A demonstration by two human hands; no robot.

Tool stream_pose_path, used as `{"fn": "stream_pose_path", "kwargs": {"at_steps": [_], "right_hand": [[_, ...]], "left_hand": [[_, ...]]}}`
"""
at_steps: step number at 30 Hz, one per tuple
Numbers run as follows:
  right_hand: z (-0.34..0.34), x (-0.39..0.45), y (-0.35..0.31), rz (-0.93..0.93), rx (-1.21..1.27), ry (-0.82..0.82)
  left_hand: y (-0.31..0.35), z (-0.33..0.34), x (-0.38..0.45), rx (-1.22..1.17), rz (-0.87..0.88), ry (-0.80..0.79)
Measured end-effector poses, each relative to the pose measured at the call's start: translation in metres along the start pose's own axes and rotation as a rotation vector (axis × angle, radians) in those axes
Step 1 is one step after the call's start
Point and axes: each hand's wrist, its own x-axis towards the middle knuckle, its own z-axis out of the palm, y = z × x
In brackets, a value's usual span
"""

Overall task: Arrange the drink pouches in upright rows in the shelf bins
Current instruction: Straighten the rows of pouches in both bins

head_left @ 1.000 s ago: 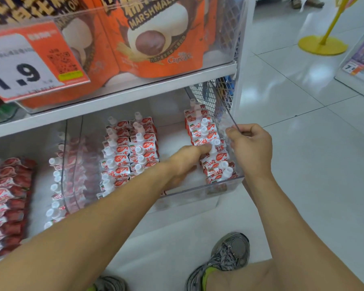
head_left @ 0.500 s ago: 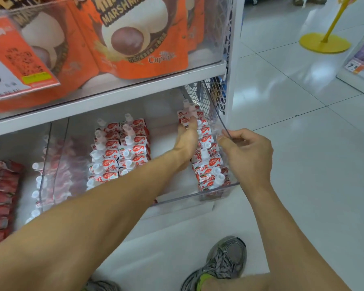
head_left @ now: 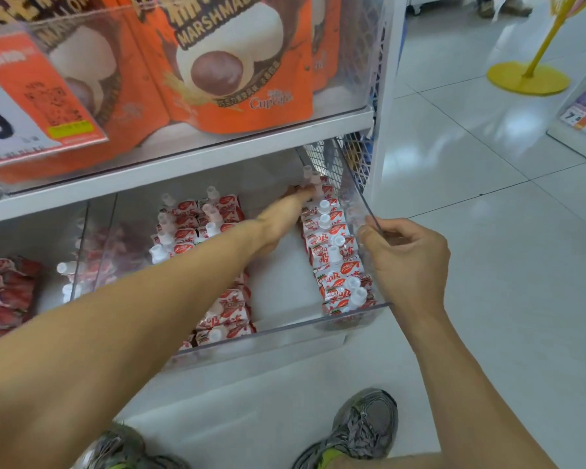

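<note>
The red-and-white soft drink pouches with white screw caps (head_left: 332,255) stand in a single row along the right wall of the clear plastic shelf bin (head_left: 285,328), on the lower shelf. A second block of the same pouches (head_left: 197,218) stands in two rows further left in the bin, partly hidden behind the left forearm, and a bare strip of bin floor lies between the two groups.

The left hand (head_left: 285,218) reaches deep along the right-hand row, fingers stretched out straight toward the rearmost pouches near the wire mesh back; its fingertips blur there, so whether they press or only touch a cap cannot be told. It holds nothing. The right hand (head_left: 406,258) curls its grip narrow round the top edge of the bin's right wall, thumb and fingers pinching the clear plastic.

These pouches look light and soft-bodied, likely to slump or tip sideways when pushed low on the foil. The stiff white cap and the neck under it are probably the best place to take hold, since the film sides would give and slide. Nudging one pouch is likely to lean its neighbours, so the row probably needs squaring from the back forward.

Orange marshmallow snack bags (head_left: 224,62) sit on the shelf above.
</note>
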Motion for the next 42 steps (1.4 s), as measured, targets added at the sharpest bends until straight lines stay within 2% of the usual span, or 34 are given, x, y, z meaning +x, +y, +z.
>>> {"fn": "stream_pose_path", "kwargs": {"at_steps": [4, 6, 8, 10, 11, 12, 13, 15, 16, 18, 21, 23, 27, 31, 35, 42], "right_hand": [[-0.001, 0.002, 0.001, 0.049, 0.017, -0.016], [-0.004, -0.001, -0.003, 0.024, -0.038, -0.049], [-0.010, -0.012, -0.015, -0.112, -0.119, 0.065], [-0.006, -0.034, -0.032, -0.366, -0.107, 0.218], [0.002, -0.045, -0.039, -0.460, -0.075, 0.208], [0.012, -0.053, -0.044, -0.487, -0.039, 0.104], [0.025, -0.058, -0.045, -0.439, -0.028, -0.095], [0.048, -0.065, -0.050, -0.274, -0.177, -0.621], [0.057, -0.064, -0.049, -0.258, -0.318, -0.817], [0.069, -0.057, -0.052, -0.233, -0.455, -1.016], [0.084, -0.047, -0.053, -0.114, -0.451, -1.219], [0.092, -0.045, -0.049, -0.075, -0.432, -1.295], [0.091, -0.040, -0.041, -0.034, -0.365, -1.298], [0.083, -0.035, -0.034, -0.030, -0.401, -1.263], [0.076, -0.030, -0.032, 0.053, -0.367, -1.235], [0.073, -0.029, -0.046, 0.278, -0.306, -1.199]], "left_hand": [[0.013, -0.032, -0.057, 0.460, 0.146, 0.117], [0.003, -0.056, -0.100, 0.670, 0.215, 0.122], [-0.008, -0.082, -0.146, 0.857, 0.203, 0.075], [-0.017, -0.105, -0.173, 1.026, 0.202, 0.004], [-0.021, -0.112, -0.177, 1.094, 0.195, -0.032], [-0.025, -0.117, -0.178, 1.141, 0.182, -0.056], [-0.030, -0.120, -0.174, 1.170, 0.167, -0.073], [-0.041, -0.118, -0.163, 1.208, 0.184, -0.075], [-0.045, -0.114, -0.159, 1.225, 0.209, -0.065], [-0.053, -0.109, -0.153, 1.226, 0.239, -0.049], [-0.058, -0.105, -0.150, 1.195, 0.283, 0.018], [-0.057, -0.105, -0.149, 1.167, 0.296, 0.047], [-0.055, -0.102, -0.146, 1.127, 0.299, 0.047], [-0.056, -0.090, -0.142, 1.047, 0.338, 0.047], [-0.056, -0.083, -0.145, 0.930, 0.353, 0.039], [-0.063, -0.083, -0.143, 0.493, -0.070, 0.118]]}}
